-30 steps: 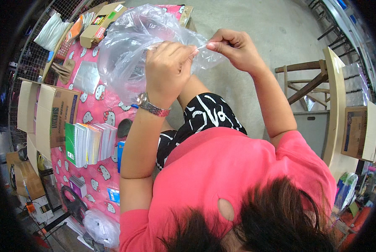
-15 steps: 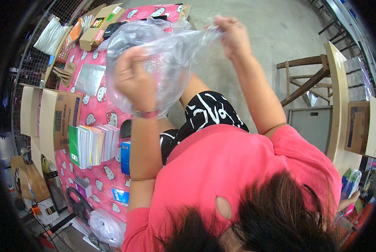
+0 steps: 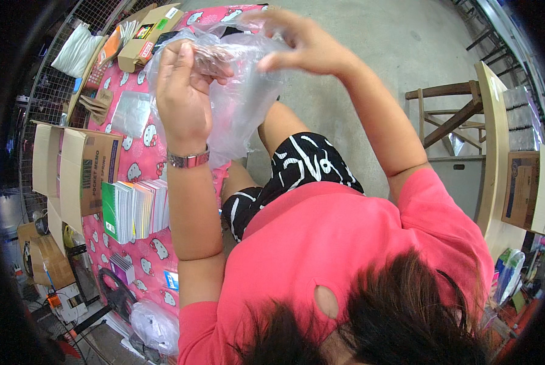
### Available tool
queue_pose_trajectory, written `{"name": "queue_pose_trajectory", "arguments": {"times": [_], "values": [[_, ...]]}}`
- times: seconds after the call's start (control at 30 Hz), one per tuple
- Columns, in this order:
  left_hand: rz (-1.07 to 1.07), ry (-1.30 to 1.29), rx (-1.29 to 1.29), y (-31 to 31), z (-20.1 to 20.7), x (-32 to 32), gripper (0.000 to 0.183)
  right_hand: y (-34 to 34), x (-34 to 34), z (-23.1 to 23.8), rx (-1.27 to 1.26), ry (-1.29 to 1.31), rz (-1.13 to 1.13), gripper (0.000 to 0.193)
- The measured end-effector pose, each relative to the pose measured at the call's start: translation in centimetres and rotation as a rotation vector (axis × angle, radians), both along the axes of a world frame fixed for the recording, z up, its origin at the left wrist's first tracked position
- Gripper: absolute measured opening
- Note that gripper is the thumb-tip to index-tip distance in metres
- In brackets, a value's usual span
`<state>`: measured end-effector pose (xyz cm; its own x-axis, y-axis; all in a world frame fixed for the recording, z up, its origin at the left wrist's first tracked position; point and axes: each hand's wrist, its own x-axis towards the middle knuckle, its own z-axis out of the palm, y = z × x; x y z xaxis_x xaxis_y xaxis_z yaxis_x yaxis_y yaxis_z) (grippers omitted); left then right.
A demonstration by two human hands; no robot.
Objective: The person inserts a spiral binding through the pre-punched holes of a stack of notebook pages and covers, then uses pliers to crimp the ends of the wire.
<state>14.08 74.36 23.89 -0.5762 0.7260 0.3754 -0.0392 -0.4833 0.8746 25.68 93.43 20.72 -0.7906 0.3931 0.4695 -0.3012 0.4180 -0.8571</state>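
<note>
Plastic bag (image 3: 242, 103) by table (image 3: 142, 252) right edge: likely light, slippery; pinch rim. Left hand (image 3: 190, 91) half-curled, grip unclear; right hand (image 3: 297, 48) spread wide.

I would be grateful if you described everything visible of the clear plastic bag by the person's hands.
The clear plastic bag looks like thin, crinkled film, colourless to milky, with glossy folds. It is loose and unevenly creased, bunched at the fingers of the left hand and hanging below them. In this view it overlaps the pink patterned tablecloth, its lower part beside the person's bare leg. The right hand, blurred and spread, is at its upper right; whether they touch is unclear.
</note>
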Motion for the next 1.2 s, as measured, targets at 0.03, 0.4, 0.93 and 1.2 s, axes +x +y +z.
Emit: {"name": "queue_pose_trajectory", "arguments": {"times": [0.03, 0.4, 0.93, 1.2], "values": [[-0.002, 0.000, 0.001, 0.1, 0.1, 0.4, 0.016, -0.3, -0.7, -0.7, 0.348, -0.003, -0.023, 0.026], [0.272, -0.190, 0.055, -3.5, 0.7, -0.9, 0.012, 0.6, -1.1, -1.8, -0.319, -0.158, 0.336, 0.031], [0.342, 1.080, -0.998, 3.7, -3.3, -4.8, 0.025, 7.9, 2.7, -2.5, -0.094, -0.357, -0.071, 0.034], [0.093, 0.907, -0.844, 2.1, -5.9, -0.2, 0.022, 8.7, 4.9, -9.8, -0.469, -0.276, -0.152, 0.031]]}}
